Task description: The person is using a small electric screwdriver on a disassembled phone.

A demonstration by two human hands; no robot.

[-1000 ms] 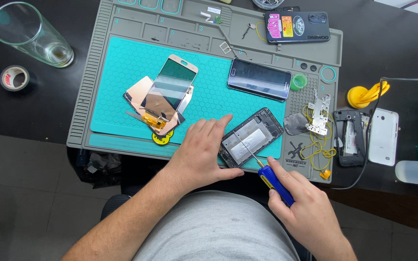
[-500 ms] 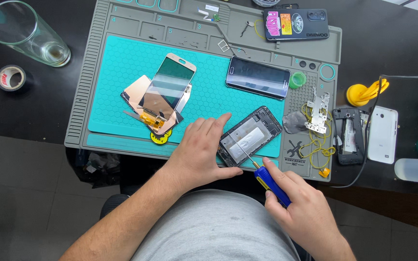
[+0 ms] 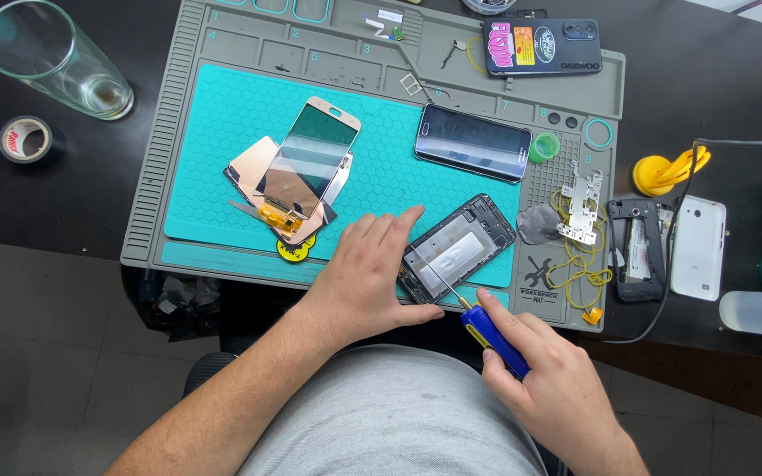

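An opened phone [image 3: 465,242] with its back removed lies tilted on the teal repair mat [image 3: 222,167], near the front edge. My left hand [image 3: 368,278] rests flat on the mat and presses the phone's lower left edge with thumb and fingers. My right hand [image 3: 549,388] grips a blue-and-yellow screwdriver [image 3: 487,335]. Its thin shaft points up-left, with the tip on the phone's lower inside part.
Loose gold screen panels [image 3: 297,176] lie mid-mat and a dark phone [image 3: 474,143] behind. Another phone [image 3: 541,46] sits at the back, a metal bracket [image 3: 582,203] and yellow wire right. Off the mat: white phone [image 3: 698,247], drinking glass [image 3: 55,62], tape roll [image 3: 26,138], yellow tool [image 3: 668,169].
The screwdriver tip has shifted slightly lower on the opened phone, and my right hand has drawn a little toward me. My left hand keeps holding the phone in place.
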